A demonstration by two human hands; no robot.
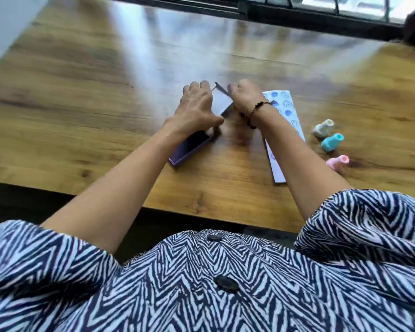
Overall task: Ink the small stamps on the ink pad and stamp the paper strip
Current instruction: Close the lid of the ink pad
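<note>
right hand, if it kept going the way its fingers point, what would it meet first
The right hand points away and slightly left, already at the raised ink pad lid. Past that, only bare table shows up to the window frame, though depth is unclear.

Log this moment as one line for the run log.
hands: both on ink pad lid | stamps: three, untouched, right of strip | strip: already stamped

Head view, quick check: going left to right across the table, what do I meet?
ink pad → left hand → right hand → paper strip → three small stamps: white, teal, pink.
</note>
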